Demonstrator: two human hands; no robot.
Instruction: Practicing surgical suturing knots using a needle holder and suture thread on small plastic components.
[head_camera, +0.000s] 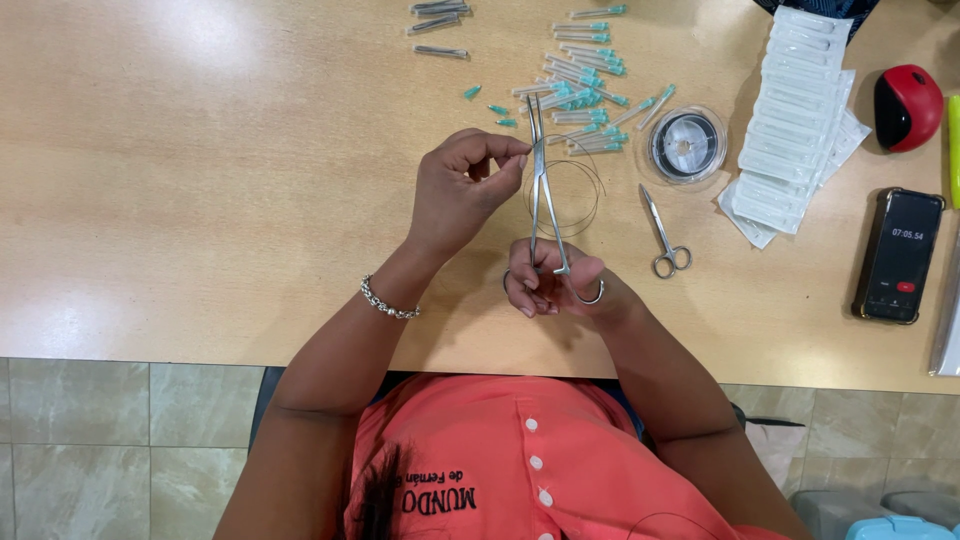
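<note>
Forceps (541, 190), long and steel, stand out from the right hand (555, 282), handles buried in the grip and the slim shanks running away from the body across the wooden table (200, 200). That right hand is clenched around the finger rings, one ring (592, 295) peeking out at the thumb side. The tips reach up past the left hand (462, 185), just beside its fingertips and ending at the edge of the needle pile. The left hand sits beyond and a little to the outside of the right, fingers curled in, thumb and forefinger pinched together right against the shanks; whatever they pinch is too fine to tell. A beaded bracelet (389, 300) rides on the left wrist.

Looping out from between the two hands, on the right hand's far side, a thin dark wire coil (575, 195) lies on the table, touching the instrument's line. Farther beyond the left hand's fingertips, a scatter of teal-capped needles (585, 85) spreads out, with a few grey capped ones (437, 20) well apart at the far edge. To the outer side of the right hand, small scissors (664, 235) lie near, a clear round wire spool (686, 145) beyond them, then a stack of white sealed packets (795, 120). Farther out still rest a black phone (897, 255) with a lit screen and a red and black rounded object (908, 105).
</note>
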